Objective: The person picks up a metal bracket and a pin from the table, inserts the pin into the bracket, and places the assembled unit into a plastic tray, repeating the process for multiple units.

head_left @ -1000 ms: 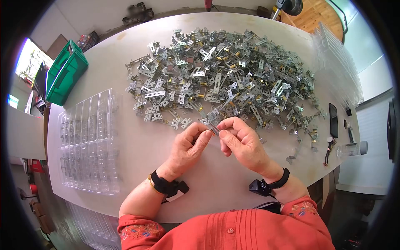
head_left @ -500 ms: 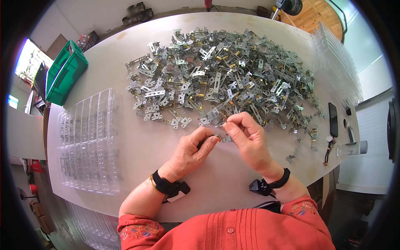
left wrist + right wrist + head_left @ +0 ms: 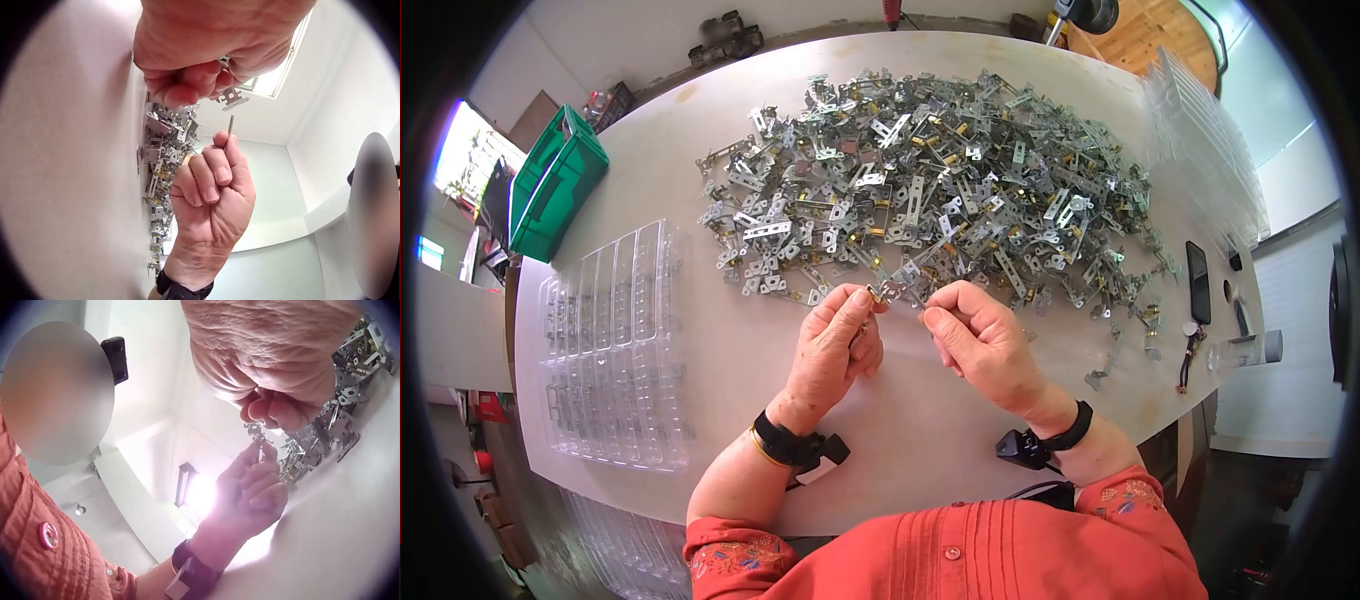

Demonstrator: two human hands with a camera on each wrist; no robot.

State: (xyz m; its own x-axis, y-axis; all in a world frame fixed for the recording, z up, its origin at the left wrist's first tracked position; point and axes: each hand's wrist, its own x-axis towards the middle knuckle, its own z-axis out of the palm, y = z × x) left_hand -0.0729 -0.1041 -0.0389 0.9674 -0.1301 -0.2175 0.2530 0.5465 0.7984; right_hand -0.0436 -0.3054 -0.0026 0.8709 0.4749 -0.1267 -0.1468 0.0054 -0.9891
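Above the near edge of the metal pile, my left hand (image 3: 830, 340) pinches a small silvery metal bracket (image 3: 889, 291) between thumb and forefinger. The bracket (image 3: 231, 99) has a square hole and sticks out past the fingers in the left wrist view. My right hand (image 3: 988, 345) is close beside it on the right. Its thumb and forefinger pinch a thin metal pin (image 3: 232, 125), while the other fingers curl into the palm. The pin's free end points at the bracket, with a small gap between them in the left wrist view.
A big pile of metal brackets (image 3: 940, 190) covers the table's middle. Clear plastic trays (image 3: 615, 350) lie at left, with a green crate (image 3: 560, 185) behind. At right are a stack of clear trays (image 3: 1210, 150), a phone (image 3: 1197, 282) and a clear bottle (image 3: 1245, 350).
My left hand has turned more upright and shifted up and left with the bracket. My right hand rose off the bracket, then came lower and left again, still pinching the pin.
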